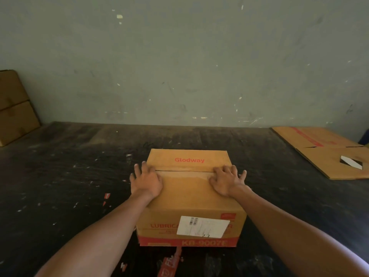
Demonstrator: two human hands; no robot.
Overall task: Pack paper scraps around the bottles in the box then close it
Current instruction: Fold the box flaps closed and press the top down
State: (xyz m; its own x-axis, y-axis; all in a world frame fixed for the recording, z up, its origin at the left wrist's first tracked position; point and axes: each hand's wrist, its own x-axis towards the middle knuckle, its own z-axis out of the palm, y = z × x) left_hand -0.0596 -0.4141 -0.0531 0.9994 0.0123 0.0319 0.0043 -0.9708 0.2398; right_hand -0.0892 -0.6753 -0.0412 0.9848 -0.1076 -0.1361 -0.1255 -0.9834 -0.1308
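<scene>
- Dim, flat indoor light, with no lamp or window in view.
- Soft, faint shadows only: a dark band under the box (191, 198) at its near edge and beneath both forearms.
- No glare; mild sheen on the white label (202, 226).
- Dark counter (60, 176) murky, its grain barely readable.
- Slightly soft throughout; label print smeared and unreadable.
- Wide-angle bending at the edges: counter's far edge bowed, forearms stretched in the lower corners.

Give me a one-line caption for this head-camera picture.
Both hands, left and right, press flat on the closed box.
</scene>
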